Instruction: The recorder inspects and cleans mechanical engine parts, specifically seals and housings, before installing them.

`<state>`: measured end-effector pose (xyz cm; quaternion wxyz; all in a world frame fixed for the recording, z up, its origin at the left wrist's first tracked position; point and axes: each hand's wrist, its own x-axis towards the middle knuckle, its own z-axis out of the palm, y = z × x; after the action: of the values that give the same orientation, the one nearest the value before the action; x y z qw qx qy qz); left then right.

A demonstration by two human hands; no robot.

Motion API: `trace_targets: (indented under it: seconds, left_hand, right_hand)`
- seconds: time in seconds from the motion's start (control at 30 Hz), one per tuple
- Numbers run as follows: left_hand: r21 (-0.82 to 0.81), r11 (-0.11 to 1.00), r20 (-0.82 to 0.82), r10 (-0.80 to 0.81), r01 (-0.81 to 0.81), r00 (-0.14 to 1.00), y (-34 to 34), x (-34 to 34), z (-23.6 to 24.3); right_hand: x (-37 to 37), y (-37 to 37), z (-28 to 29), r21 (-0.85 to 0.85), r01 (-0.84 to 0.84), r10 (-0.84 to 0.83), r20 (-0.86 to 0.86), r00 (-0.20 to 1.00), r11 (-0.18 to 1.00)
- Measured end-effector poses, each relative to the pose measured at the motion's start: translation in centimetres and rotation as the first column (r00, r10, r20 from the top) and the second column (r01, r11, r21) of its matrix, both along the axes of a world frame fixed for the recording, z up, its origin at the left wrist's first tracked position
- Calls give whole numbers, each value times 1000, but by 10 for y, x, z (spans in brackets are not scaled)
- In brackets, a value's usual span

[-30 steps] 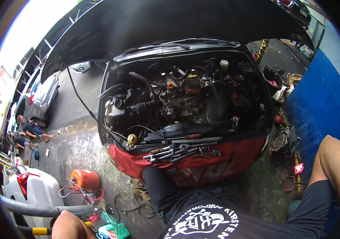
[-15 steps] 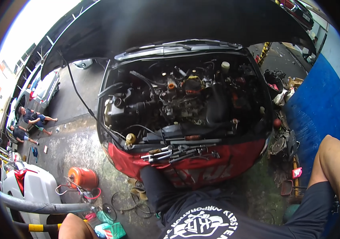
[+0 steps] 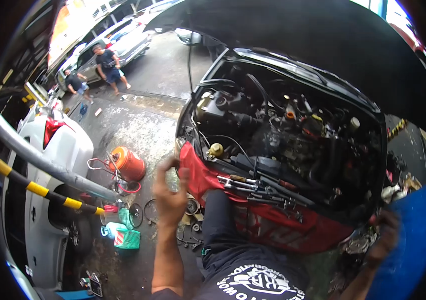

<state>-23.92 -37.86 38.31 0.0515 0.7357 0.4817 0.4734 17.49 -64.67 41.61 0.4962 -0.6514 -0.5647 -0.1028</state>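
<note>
My left hand point(image 3: 170, 195) is raised in front of the car's left front corner, fingers curved and apart with nothing between them. At the far right my right hand point(image 3: 384, 235) is smeared by motion, near the blue panel point(image 3: 415, 235), and its fingers do not show clearly. Between the hands stands a car with its hood point(image 3: 313, 40) up and its engine point(image 3: 283, 137) exposed. A red cover point(image 3: 293, 227) hangs over the front edge. Several wrenches and other metal hand tools point(image 3: 258, 190) lie along its top, next to my leg point(image 3: 218, 215); neither hand touches them.
An orange drum point(image 3: 129, 164) with a hose stands on the floor at left. Below it are a green-and-white box point(image 3: 127, 239) and loose round parts. A grey pipe point(image 3: 53, 160) and a yellow-black bar point(image 3: 38, 189) cross the left side. Two people point(image 3: 107, 65) are farther back.
My view has turned left, so the car now sits farther right and tilted. Both hands have come up into view. The two people in the back now appear upright.
</note>
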Motion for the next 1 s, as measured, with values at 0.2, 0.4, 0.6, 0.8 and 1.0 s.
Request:
trace_targets:
  seconds: [0.2, 0.4, 0.6, 0.8, 1.0]
  left_hand:
    - [-662, 704, -330, 34, -257, 943, -63, -110, -304]
    - [-851, -369, -372, -76, -372, 925, -211, -159, -384]
    - [-961, -190, -244, 260, -198, 934, -280, -173, -387]
    - [-985, 47, -119, 523, -168, 844, -267, -139, -403]
    - [-999, 24, -25, 581, -48, 814, -289, -104, -383]
  right_hand:
    - [31, -2, -227, -921, 46, 53, 72, 996, 387]
    - [38, -21, -280, -983, -156, 99, -147, 984, 95]
    - [52, 0, -296, -964, -170, 134, -144, 980, 206]
    - [22, 65, -232, -964, -238, 293, -194, 936, 123]
    - [-4, 101, -217, -959, -251, 359, -189, 914, 134]
